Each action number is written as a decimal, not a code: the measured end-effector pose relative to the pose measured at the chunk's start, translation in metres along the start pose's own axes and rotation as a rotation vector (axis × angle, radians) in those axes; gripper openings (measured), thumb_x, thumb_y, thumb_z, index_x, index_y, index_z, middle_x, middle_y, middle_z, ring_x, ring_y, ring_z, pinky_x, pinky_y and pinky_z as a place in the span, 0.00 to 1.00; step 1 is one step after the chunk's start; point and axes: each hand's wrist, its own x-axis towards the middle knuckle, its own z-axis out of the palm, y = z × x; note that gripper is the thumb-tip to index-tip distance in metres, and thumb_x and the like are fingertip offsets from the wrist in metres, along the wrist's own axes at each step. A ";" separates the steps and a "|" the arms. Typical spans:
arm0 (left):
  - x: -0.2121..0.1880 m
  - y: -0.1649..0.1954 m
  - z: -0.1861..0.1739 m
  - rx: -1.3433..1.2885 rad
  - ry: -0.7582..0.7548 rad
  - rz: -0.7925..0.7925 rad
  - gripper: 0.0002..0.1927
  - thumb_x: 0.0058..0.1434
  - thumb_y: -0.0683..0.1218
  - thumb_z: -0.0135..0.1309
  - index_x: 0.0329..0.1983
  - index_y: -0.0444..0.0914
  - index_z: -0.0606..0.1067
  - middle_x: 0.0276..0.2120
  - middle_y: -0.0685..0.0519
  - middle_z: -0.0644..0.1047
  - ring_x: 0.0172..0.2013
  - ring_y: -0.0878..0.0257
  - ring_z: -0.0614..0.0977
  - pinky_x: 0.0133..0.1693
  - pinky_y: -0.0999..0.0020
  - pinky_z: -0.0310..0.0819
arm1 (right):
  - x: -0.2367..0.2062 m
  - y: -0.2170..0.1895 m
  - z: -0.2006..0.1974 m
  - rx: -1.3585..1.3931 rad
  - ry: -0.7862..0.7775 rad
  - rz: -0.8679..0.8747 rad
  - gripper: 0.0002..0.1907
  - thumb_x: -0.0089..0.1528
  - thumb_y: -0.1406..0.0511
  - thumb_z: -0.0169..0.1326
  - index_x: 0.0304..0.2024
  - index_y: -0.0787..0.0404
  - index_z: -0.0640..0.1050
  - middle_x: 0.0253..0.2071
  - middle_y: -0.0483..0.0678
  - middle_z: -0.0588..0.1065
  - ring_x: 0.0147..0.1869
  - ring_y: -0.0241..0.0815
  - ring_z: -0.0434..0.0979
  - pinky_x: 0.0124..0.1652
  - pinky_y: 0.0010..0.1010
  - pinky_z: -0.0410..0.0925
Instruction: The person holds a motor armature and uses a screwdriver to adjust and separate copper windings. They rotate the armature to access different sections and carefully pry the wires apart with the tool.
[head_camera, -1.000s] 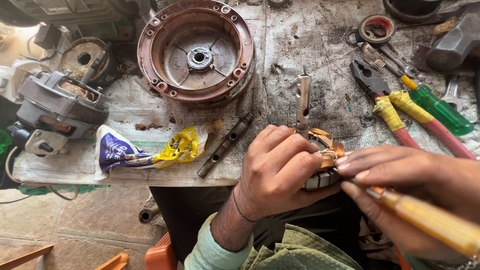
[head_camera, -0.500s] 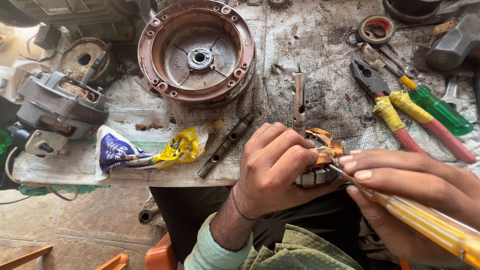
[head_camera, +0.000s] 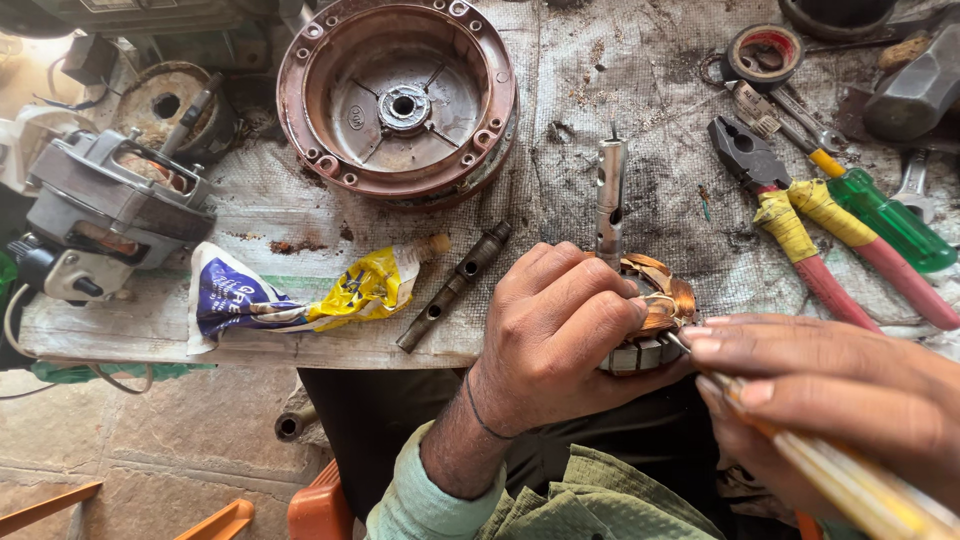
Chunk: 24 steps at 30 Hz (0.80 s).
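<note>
Repair workshop, pliers (head_camera: 790, 215), motor housing (head_camera: 400, 95)

1. A round, rusty-brown metal motor housing (head_camera: 398, 100) sits at the top of the bench.
2. A grey electric motor (head_camera: 110, 215) rests far left.
3. Red-and-yellow-handled pliers (head_camera: 815, 235) lie right, beside a green-handled screwdriver (head_camera: 880, 220).
4. A crumpled blue-and-yellow wrapper (head_camera: 290, 295) lies near a dark metal shaft (head_camera: 455, 285).

The motor housing (head_camera: 398, 98) was rusty reddish-brown. The armature (head_camera: 655, 318) showed copper-orange windings over a grey core. The pliers (head_camera: 800, 232) had red handles wrapped in yellow tape. The screwdriver (head_camera: 885, 217) handle was green. The wrapper (head_camera: 290, 295) was blue, white and yellow.
</note>
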 end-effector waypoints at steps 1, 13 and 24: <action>0.000 0.000 0.000 0.005 0.007 -0.003 0.22 0.54 0.50 0.75 0.36 0.40 0.71 0.36 0.54 0.74 0.34 0.58 0.77 0.38 0.63 0.68 | -0.001 -0.001 0.003 0.005 0.032 0.046 0.22 0.56 0.72 0.63 0.48 0.58 0.67 0.45 0.56 0.79 0.52 0.51 0.85 0.52 0.41 0.79; 0.002 0.000 0.000 0.007 0.016 -0.010 0.22 0.53 0.51 0.75 0.34 0.41 0.71 0.34 0.55 0.75 0.34 0.58 0.77 0.36 0.63 0.68 | -0.014 0.004 0.002 -0.069 0.057 0.090 0.25 0.56 0.71 0.66 0.50 0.55 0.68 0.41 0.53 0.81 0.48 0.47 0.86 0.47 0.35 0.79; 0.003 0.004 0.000 0.013 0.027 -0.041 0.21 0.56 0.54 0.75 0.34 0.42 0.72 0.33 0.56 0.74 0.33 0.61 0.78 0.35 0.66 0.69 | -0.045 0.004 0.003 -0.073 0.136 0.183 0.24 0.63 0.71 0.62 0.55 0.53 0.64 0.44 0.52 0.80 0.47 0.45 0.86 0.48 0.31 0.80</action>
